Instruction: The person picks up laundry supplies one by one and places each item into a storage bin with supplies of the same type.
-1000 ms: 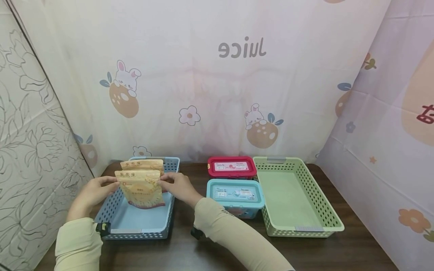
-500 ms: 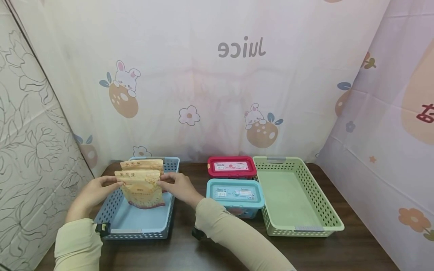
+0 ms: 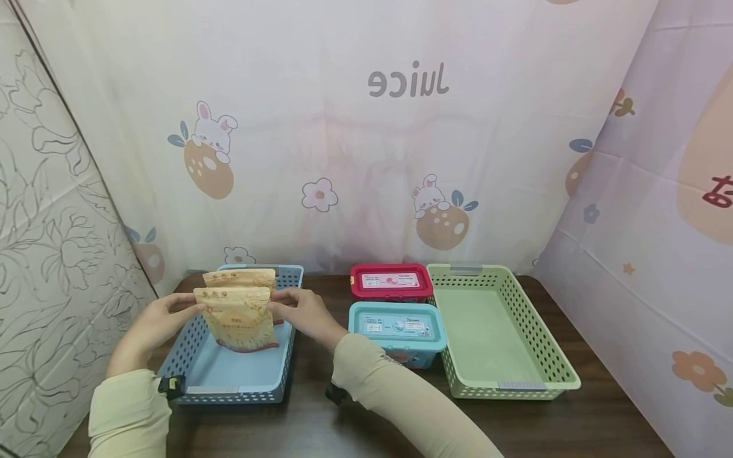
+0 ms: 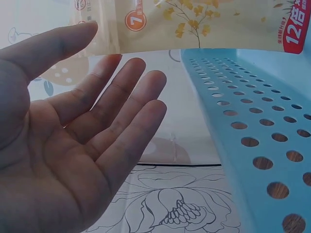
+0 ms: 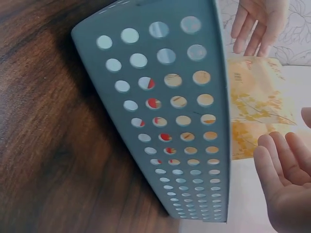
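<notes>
A yellow stand-up pouch [image 3: 239, 324] with a red bottom edge stands upright in the blue basket [image 3: 214, 375]. Behind it is a second, similar pouch [image 3: 246, 275], mostly hidden. My left hand [image 3: 153, 327] pinches the front pouch's upper left edge, thumb in front; in the left wrist view that hand's other fingers [image 4: 141, 109] spread loosely below the pouch [image 4: 194, 24]. At the upper right edge my right hand [image 3: 309, 315] pinches the same pouch. The basket's perforated wall [image 5: 160, 111] hides part of the pouches in the right wrist view.
Right of the blue basket stand a light-blue lidded box [image 3: 397, 327] and, behind it, a red lidded box [image 3: 392, 282]. A green basket [image 3: 512, 392] stands beside them with nothing in it. Patterned curtains [image 3: 321, 127] enclose the dark wooden table [image 3: 321, 426].
My left thumb has moved in and then back slightly toward the front pouch's left edge. The pouches, baskets and boxes stay in place; my right hand barely shifts.
</notes>
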Demonstrator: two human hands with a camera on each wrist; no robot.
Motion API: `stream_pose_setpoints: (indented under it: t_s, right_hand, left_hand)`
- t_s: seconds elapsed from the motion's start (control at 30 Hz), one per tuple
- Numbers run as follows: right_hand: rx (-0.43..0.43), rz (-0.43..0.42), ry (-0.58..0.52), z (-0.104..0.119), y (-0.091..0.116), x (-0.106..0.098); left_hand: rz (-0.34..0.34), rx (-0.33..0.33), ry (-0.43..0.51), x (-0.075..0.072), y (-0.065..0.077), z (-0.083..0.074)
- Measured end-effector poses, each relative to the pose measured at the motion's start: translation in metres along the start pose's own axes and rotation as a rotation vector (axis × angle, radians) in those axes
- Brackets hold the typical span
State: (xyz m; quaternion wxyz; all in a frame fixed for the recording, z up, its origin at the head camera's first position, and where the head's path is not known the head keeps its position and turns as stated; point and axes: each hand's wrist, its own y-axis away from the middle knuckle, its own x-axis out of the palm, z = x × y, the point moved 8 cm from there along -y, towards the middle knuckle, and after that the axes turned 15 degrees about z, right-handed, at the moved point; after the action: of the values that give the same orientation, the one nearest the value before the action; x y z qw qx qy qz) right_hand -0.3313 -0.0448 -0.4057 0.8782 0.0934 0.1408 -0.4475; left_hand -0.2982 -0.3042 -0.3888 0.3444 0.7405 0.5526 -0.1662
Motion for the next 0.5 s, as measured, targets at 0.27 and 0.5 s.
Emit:
stream_pose_setpoints:
  t_s: [0.27,0.5]
  right_hand:
    - [0.007,0.010,-0.020,0.006,0.006,-0.005]
    - [0.014,0.024,0.006,0.011,0.012,-0.009]
  left_hand:
    - [-0.028,0.013,0.013,-0.002,0.004,-0.006]
    - [-0.082,0.064,0.002,-0.006,0.011,-0.015]
